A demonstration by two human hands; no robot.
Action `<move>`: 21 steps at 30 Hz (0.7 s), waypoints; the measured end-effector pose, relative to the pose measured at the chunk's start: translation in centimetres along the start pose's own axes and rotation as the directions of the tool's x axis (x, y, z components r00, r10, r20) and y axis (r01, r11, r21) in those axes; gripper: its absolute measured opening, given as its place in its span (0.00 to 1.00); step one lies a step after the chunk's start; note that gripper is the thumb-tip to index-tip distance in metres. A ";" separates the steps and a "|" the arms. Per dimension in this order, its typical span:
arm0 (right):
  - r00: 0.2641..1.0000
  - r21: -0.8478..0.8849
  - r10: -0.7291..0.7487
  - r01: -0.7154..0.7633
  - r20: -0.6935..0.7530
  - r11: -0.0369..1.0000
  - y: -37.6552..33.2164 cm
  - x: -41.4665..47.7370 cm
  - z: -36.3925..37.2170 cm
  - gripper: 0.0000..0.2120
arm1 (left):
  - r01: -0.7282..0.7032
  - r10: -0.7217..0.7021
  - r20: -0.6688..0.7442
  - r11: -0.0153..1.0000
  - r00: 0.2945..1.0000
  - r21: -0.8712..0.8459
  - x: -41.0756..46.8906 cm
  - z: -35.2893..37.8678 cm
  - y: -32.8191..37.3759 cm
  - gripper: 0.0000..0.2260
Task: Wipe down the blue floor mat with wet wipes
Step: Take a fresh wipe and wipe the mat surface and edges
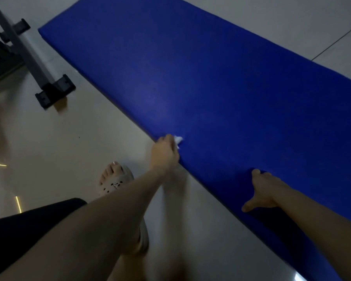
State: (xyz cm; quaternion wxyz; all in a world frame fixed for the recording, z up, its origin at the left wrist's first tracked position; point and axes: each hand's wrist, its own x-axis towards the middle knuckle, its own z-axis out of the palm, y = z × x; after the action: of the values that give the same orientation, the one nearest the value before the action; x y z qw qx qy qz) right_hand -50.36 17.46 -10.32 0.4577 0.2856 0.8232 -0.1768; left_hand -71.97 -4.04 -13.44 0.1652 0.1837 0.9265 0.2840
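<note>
Matt, finely textured blue mat [211, 82], glossy smooth floor tiles [73, 138], perforated plastic-looking clog [115, 184]

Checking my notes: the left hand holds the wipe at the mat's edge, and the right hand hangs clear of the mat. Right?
Not quite. The head view shows the right hand resting on the mat near its edge, not clear of it. The left hand does hold the wipe at the mat's edge.
</note>
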 end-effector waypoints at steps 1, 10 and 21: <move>1.000 -0.015 0.010 -0.009 0.009 1.000 -0.2 0.1 -0.2 0.67 | -0.025 0.025 0.079 1.000 0.997 -0.005 -1.7 1.2 0.9 0.11; 0.995 -0.064 0.090 -0.087 0.042 0.994 -1.4 0.2 -1.0 0.69 | -0.612 0.467 0.475 0.762 0.746 0.211 -6.1 4.3 3.2 0.11; 0.993 -0.116 0.111 -0.106 0.036 0.988 -1.6 0.4 -0.9 0.68 | 0.001 0.003 -0.028 0.991 1.000 0.135 -0.7 1.4 0.2 0.12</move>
State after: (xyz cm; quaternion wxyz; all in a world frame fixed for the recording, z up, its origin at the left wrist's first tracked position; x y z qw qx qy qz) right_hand -52.16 16.82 -10.08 0.4993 0.2998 0.8054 -0.1105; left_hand -70.77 -3.52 -14.25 0.1391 0.1908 0.9457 0.2234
